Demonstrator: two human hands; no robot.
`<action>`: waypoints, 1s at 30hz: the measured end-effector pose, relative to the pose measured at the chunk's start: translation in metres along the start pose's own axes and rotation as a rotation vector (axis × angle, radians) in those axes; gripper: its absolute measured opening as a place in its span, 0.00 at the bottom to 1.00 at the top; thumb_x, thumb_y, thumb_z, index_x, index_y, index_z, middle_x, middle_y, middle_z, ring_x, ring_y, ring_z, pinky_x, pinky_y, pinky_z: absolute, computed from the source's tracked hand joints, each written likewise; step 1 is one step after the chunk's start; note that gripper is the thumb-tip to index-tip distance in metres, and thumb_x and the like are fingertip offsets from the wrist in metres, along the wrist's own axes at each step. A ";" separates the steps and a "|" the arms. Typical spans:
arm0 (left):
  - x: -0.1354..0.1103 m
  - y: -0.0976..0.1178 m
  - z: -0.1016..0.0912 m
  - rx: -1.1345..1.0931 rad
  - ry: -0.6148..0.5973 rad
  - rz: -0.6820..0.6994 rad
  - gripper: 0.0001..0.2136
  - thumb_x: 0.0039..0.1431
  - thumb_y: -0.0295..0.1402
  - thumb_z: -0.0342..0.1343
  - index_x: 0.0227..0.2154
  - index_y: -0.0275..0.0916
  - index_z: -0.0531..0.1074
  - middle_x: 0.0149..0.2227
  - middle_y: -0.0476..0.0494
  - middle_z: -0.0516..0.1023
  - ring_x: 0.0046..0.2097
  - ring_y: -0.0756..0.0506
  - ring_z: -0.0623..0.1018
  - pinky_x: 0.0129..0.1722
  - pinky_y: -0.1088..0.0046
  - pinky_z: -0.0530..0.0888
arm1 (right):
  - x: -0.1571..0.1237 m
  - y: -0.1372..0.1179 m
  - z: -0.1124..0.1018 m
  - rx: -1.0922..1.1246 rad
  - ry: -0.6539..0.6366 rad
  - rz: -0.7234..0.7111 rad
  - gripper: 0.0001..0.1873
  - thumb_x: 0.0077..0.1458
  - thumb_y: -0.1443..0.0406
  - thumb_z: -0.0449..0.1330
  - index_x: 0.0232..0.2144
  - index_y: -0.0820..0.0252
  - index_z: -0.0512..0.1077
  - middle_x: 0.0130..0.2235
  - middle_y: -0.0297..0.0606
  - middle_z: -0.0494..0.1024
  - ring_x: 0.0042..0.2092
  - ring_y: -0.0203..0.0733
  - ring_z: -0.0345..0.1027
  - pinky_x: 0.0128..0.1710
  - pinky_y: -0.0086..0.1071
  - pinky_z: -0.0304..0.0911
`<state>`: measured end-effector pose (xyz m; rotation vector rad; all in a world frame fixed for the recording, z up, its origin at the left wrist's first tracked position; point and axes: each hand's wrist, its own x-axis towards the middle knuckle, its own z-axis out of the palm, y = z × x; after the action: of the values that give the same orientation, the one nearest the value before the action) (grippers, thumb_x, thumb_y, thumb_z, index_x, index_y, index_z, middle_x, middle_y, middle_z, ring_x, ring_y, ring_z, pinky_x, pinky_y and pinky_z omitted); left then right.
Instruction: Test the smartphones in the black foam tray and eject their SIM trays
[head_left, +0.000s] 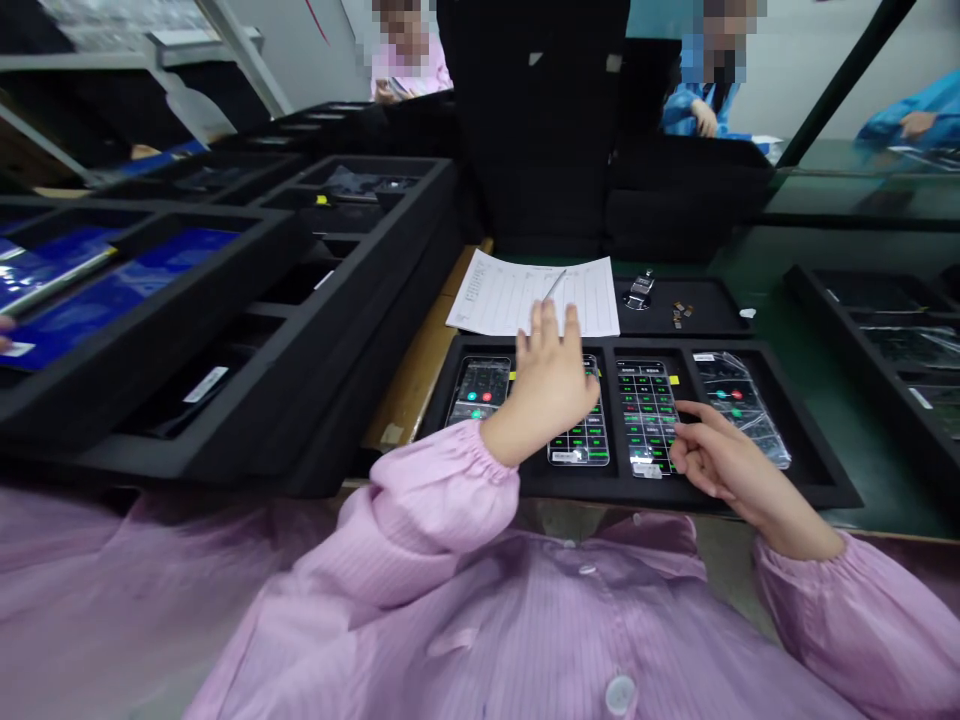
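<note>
A black foam tray [814, 470] in front of me holds several smartphones in separate compartments. My left hand [551, 375] has its fingers spread above the second smartphone [577, 445], covering much of its lit screen; I cannot tell if it touches. By the right edge of the third smartphone [645, 410], my right hand [724, 460] has its fingers curled together; whether something is between them is hidden. That screen shows a grid of green text. The leftmost smartphone [484, 380] and the film-covered rightmost smartphone [742, 410] show coloured round icons.
Behind the tray lie a printed sheet [495, 290] with a pen [555, 285] and a shallow black tray [705, 300] with small parts. Stacked foam trays [352, 300] rise at the left. Another tray [885, 330] sits at the right. Co-workers sit beyond tall black stacks [540, 130].
</note>
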<state>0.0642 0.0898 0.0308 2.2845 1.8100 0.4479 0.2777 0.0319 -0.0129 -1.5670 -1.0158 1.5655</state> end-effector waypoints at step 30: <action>0.023 0.009 0.057 0.101 -0.134 0.147 0.33 0.54 0.25 0.55 0.65 0.25 0.57 0.72 0.17 0.31 0.71 0.24 0.29 0.65 0.32 0.34 | -0.007 -0.004 0.004 0.022 -0.006 -0.010 0.38 0.52 0.56 0.59 0.61 0.63 0.53 0.20 0.30 0.71 0.13 0.32 0.53 0.11 0.18 0.38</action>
<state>0.0971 0.1123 -0.0170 2.4612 1.6448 0.2234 0.2740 0.0268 -0.0064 -1.5412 -1.0052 1.5705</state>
